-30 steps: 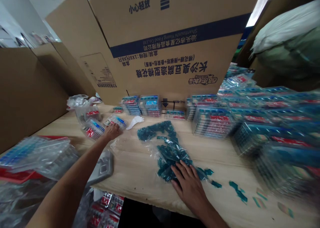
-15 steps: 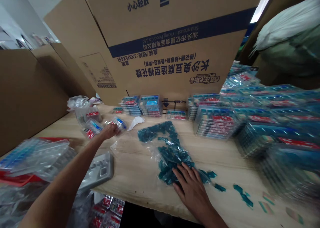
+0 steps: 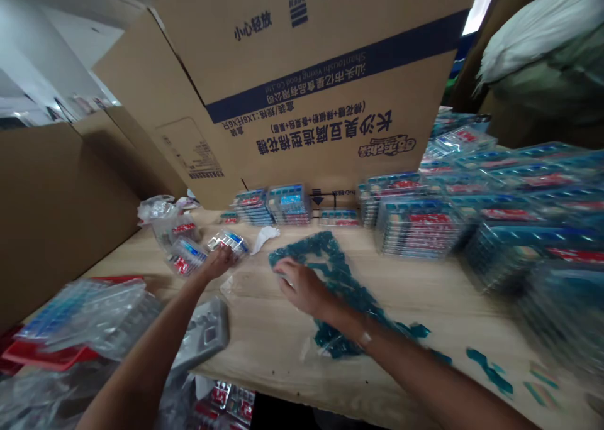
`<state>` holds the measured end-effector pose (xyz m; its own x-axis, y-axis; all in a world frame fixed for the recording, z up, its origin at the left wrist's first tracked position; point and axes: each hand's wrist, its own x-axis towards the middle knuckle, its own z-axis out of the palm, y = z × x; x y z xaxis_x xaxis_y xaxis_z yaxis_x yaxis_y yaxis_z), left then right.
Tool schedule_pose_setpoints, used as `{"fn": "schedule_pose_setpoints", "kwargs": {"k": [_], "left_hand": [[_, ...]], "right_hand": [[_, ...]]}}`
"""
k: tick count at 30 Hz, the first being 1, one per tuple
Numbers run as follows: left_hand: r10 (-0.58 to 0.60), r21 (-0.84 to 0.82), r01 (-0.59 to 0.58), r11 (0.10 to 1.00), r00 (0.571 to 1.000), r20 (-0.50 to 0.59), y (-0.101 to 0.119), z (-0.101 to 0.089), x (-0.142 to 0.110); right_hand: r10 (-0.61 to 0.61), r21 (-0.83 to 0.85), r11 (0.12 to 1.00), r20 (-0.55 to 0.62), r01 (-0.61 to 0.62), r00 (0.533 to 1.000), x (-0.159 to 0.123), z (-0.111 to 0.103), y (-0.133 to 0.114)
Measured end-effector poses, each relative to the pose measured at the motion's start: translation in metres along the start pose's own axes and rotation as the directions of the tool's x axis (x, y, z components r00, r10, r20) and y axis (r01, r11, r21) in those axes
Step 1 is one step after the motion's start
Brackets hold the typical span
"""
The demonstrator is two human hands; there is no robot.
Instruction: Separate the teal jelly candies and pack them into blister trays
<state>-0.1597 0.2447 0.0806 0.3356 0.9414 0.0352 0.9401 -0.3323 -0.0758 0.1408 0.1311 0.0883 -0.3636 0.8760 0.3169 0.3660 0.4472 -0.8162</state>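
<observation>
My left hand [image 3: 219,261] is at the near edge of a small clear blister pack [image 3: 228,241] with blue and white pieces, its fingers closed on that edge. Beside it on the left lies another clear pack [image 3: 185,255] with blue and red in it. My right hand [image 3: 300,285] hovers over the upper left part of a clear plastic bag of teal pieces [image 3: 336,263]. Its fingers are bent together and slightly blurred; whatever they hold, if anything, is hidden. A crumpled white scrap [image 3: 265,237] lies between the hands.
Stacked clear packs [image 3: 415,229] line the back and right. A large cardboard box [image 3: 321,122] stands behind. A grey moulded tray [image 3: 204,330] and a red tray [image 3: 61,354] with plastic sheets sit at left. Loose teal pieces [image 3: 488,368] lie at front right.
My right hand has left the near part of the teal bag, where it lay flat, and moved up and left with fingers bent. My left hand remains at the blister pack. The view has shifted slightly.
</observation>
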Motion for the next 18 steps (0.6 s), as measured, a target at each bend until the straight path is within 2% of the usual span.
{"fn": "schedule_pose_setpoints", "kwargs": {"k": [1,2,4,6,8,11,18], "left_hand": [[0.004,0.0,-0.004,1.0,1.0,-0.008,0.001,0.0,-0.003],[0.008,0.0,-0.008,1.0,1.0,-0.015,0.002,-0.001,-0.005],[0.018,-0.002,-0.018,1.0,0.999,-0.029,0.004,-0.002,-0.009],[0.03,-0.007,-0.03,1.0,0.999,-0.04,0.005,-0.005,-0.012],[0.045,-0.013,-0.046,0.999,0.998,-0.049,0.005,-0.007,-0.014],[0.07,-0.022,-0.071,0.997,0.995,-0.065,0.006,-0.007,-0.017],[0.099,-0.07,-0.107,0.992,0.989,-0.11,0.004,0.001,-0.018]], "right_hand": [[0.21,0.159,0.963,0.071,-0.219,0.975,0.031,0.014,0.001],[0.292,0.196,0.932,0.099,-0.306,0.951,0.06,0.029,0.003],[0.379,0.242,0.88,0.158,-0.408,0.912,0.106,0.057,0.009],[0.452,0.282,0.821,0.208,-0.496,0.867,0.134,0.081,0.016],[0.498,0.329,0.766,0.24,-0.552,0.834,0.146,0.099,0.023],[0.519,0.41,0.707,0.255,-0.577,0.816,0.147,0.117,0.032],[0.521,0.508,0.636,0.272,-0.581,0.809,0.149,0.131,0.05]]}}
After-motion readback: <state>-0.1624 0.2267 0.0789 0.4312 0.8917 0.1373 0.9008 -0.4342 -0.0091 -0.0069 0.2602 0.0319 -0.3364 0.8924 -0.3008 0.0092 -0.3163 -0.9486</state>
